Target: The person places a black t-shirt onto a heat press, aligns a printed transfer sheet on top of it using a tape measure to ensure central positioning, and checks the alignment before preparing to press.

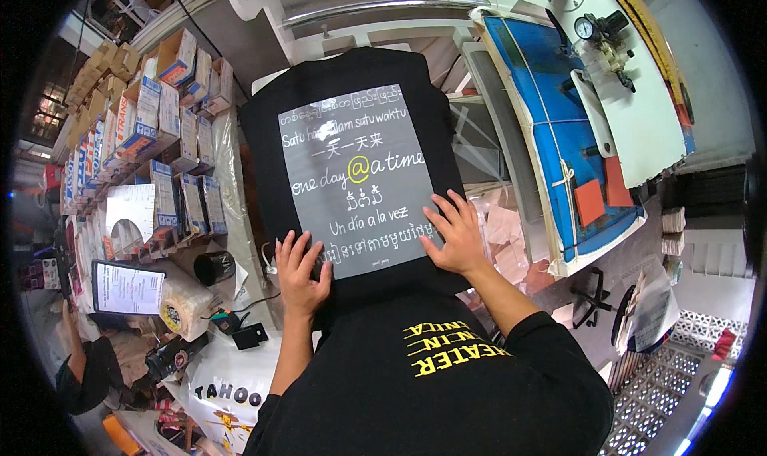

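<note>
A black T-shirt (353, 69) lies spread over the platen of a press in front of me. On its middle rests a glossy transfer film sheet (359, 204) with white hand-lettered lines in several scripts and a yellow sign. My left hand (302, 276) lies palm down with fingers spread at the sheet's lower left corner. Across from it, my right hand (455, 234) is spread flat over the sheet's lower right edge and the black cloth. Neither hand grips anything.
To the right is a press head with a blue cover (539, 114) tied with cord, beside a pressure gauge (584, 28). Cardboard boxes (141, 117) are stacked at left, near a black mug (214, 268), a tablet (129, 288) and a phone (250, 336). Another person's arm (75, 342) shows at far left.
</note>
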Motion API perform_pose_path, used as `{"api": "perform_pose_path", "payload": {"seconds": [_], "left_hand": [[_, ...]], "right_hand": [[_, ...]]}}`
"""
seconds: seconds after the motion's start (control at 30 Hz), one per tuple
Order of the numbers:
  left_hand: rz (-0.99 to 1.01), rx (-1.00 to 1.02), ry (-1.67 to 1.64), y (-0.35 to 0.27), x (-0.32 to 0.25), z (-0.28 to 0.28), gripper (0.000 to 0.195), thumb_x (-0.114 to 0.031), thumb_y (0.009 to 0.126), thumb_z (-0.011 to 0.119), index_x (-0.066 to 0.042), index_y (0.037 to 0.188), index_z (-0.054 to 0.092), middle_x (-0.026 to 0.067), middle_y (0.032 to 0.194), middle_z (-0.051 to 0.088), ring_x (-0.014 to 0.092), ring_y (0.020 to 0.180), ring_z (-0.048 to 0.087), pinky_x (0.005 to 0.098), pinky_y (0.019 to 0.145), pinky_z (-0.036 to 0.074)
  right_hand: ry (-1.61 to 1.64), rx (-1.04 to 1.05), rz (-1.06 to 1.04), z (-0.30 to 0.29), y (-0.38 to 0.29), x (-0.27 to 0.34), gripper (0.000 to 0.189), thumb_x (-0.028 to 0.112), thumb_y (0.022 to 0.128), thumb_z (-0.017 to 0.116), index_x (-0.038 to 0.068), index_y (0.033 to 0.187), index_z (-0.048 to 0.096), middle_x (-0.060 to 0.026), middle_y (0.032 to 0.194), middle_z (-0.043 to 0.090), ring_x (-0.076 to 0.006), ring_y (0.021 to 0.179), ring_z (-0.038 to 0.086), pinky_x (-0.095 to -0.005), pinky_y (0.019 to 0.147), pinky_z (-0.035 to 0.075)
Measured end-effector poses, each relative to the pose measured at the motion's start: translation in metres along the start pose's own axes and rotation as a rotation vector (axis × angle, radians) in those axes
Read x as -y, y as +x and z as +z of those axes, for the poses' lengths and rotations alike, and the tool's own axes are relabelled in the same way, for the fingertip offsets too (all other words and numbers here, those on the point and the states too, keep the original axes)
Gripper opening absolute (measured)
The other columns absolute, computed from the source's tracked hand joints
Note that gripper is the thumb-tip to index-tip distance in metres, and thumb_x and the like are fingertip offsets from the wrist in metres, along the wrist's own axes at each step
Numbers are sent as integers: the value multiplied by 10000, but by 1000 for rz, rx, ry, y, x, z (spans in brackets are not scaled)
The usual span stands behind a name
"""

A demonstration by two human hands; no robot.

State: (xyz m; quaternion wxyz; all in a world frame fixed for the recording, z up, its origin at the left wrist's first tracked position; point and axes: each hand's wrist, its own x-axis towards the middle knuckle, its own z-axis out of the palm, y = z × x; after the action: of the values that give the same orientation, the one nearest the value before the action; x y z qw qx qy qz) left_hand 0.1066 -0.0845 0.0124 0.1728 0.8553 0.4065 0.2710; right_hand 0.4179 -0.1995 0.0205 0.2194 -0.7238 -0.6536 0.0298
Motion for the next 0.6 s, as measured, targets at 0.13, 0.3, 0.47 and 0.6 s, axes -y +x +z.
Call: {"api": "perform_pose_path", "payload": {"seconds": [0.13,0.3,0.47,0.6], "left_hand": [[-8,2,-3,0,-1,-1,383,-142,700,753,-76,1074,700,125,1282,601,370,1297,468,568,1122,282],[-17,-11,-13,-1,0,-2,372,-152,699,757,-79,1059,700,121,1271,599,366,1293,468,570,1122,283],[-20,-11,-6,-2,1,-1,381,-149,699,754,-82,1070,695,122,1271,596,372,1297,465,576,1121,286],[-31,10,-7,1,-3,-5,386,-152,705,750,-78,1078,686,129,1277,590,374,1304,458,575,1125,280]], "right_hand": [[7,-9,-10,-3,1,1,493,324,766,724,107,1201,646,-108,1361,533,-371,1319,413,-542,1050,332],[-2,-10,-22,-3,3,4,481,338,769,716,109,1187,654,-97,1370,525,-364,1322,409,-535,1034,342],[14,-14,-16,-2,2,4,477,321,758,726,106,1178,656,-101,1368,525,-367,1325,402,-530,1045,324],[10,0,-14,-1,1,2,475,317,758,722,93,1172,656,-111,1370,523,-368,1324,400,-528,1050,314]]}}
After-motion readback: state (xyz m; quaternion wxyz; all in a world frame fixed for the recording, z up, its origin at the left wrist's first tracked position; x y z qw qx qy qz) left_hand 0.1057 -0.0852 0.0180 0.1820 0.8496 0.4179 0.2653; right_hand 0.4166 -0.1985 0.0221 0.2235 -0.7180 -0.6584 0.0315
